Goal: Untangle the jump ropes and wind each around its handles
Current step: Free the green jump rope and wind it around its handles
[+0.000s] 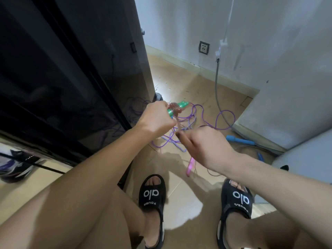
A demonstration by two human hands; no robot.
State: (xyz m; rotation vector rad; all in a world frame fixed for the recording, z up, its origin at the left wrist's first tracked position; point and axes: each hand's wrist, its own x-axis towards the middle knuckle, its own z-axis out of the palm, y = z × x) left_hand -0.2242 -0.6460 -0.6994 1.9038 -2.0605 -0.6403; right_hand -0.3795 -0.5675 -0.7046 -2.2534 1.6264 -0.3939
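The left hand (pixel 158 119) grips the green handles (pixel 53 107) up off the floor, fingers curled tight round them and the reddish rope (pixel 177 109) already coiled there, likely so the free end can be wound on. The right hand (pixel 206 146) pinches that strand just below, fingers partly curled, above the purple rope (pixel 222 119), blue handle (pixel 239 140) and pink handle (pixel 190 166) lying loose on the floor (pixel 179 81).

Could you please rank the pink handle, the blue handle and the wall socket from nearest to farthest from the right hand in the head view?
From the right hand:
1. Pink handle, just below the hand, on the floor.
2. Blue handle, on the floor to the hand's right, near the wall.
3. Wall socket, far off, low on the back wall.
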